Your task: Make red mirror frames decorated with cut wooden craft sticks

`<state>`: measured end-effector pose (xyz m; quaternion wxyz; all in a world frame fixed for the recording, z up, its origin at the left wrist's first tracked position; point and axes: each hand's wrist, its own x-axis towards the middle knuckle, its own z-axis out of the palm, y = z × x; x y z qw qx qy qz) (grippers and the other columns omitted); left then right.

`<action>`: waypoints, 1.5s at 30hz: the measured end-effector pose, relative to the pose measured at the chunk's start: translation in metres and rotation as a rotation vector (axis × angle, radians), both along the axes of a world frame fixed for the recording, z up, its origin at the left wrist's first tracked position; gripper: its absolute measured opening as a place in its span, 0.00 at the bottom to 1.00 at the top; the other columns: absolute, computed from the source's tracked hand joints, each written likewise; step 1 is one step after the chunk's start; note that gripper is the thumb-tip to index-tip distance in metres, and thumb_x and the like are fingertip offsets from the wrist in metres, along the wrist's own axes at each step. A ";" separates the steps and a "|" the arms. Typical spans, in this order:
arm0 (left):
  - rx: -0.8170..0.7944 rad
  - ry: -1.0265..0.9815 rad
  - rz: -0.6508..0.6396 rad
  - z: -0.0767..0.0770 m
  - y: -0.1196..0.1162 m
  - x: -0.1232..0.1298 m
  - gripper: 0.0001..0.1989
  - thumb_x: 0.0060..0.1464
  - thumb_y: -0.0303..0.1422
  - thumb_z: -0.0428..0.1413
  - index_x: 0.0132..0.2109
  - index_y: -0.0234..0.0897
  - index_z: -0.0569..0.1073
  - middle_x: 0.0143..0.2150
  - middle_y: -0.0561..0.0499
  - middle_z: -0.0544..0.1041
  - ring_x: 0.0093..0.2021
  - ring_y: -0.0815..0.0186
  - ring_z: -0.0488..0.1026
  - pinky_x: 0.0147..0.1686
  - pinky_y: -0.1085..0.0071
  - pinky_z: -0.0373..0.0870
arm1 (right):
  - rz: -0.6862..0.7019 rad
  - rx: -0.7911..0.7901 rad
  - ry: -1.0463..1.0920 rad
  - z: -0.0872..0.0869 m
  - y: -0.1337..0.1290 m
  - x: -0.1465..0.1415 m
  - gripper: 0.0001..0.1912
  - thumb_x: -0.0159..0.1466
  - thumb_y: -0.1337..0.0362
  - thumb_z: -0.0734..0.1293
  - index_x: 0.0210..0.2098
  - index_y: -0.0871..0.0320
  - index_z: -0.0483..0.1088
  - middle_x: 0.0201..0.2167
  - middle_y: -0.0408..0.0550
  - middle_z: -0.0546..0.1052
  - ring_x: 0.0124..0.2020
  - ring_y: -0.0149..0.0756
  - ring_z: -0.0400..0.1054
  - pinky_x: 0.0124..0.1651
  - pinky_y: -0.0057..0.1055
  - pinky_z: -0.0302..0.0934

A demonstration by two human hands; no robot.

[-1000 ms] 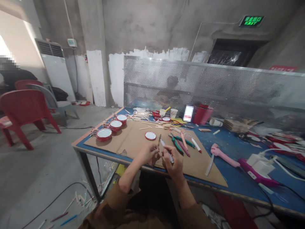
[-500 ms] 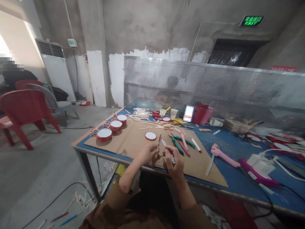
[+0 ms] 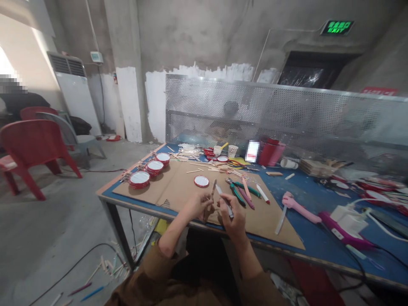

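My left hand pinches a thin brown stick that stands nearly upright above the cardboard sheet. My right hand is closed round a slim white and grey pen-like tool, its pointed end tilted up beside the stick; whether it is a pen or a knife I cannot tell. Just beyond both hands lies a round white disc with a red rim. To the right of them are green-handled pliers, a pink stick, a purple stick and a white marker with a red end.
Several small red drums line the table's left side. Loose wooden sticks and paper cups lie farther back. A pink glue gun and a purple power strip with cables are at right. A perforated metal screen stands behind.
Almost nothing differs. Both hands keep their places and holds, with only a very slight shift of the right hand and its tool.
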<state>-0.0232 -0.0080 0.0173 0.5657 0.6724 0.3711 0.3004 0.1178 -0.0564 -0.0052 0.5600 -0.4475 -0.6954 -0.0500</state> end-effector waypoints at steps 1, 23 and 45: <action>-0.006 -0.001 0.000 0.001 0.000 0.000 0.07 0.55 0.33 0.51 0.32 0.33 0.67 0.20 0.57 0.69 0.11 0.76 0.60 0.11 0.81 0.54 | -0.003 -0.003 0.001 0.000 0.000 0.000 0.09 0.65 0.64 0.60 0.44 0.57 0.67 0.34 0.49 0.76 0.34 0.37 0.73 0.38 0.33 0.68; -0.023 -0.007 0.006 -0.003 0.002 0.001 0.10 0.51 0.38 0.53 0.34 0.34 0.68 0.23 0.55 0.72 0.12 0.75 0.61 0.13 0.79 0.56 | -0.017 -0.012 0.011 -0.005 0.002 0.002 0.09 0.65 0.63 0.61 0.43 0.58 0.68 0.35 0.49 0.76 0.35 0.37 0.73 0.38 0.33 0.67; 0.105 -0.308 0.255 -0.022 0.022 -0.008 0.10 0.48 0.39 0.51 0.29 0.36 0.62 0.24 0.58 0.60 0.25 0.72 0.57 0.26 0.76 0.55 | 0.039 0.078 -0.243 -0.014 -0.006 -0.055 0.12 0.67 0.70 0.56 0.49 0.56 0.60 0.38 0.53 0.72 0.40 0.40 0.69 0.41 0.38 0.67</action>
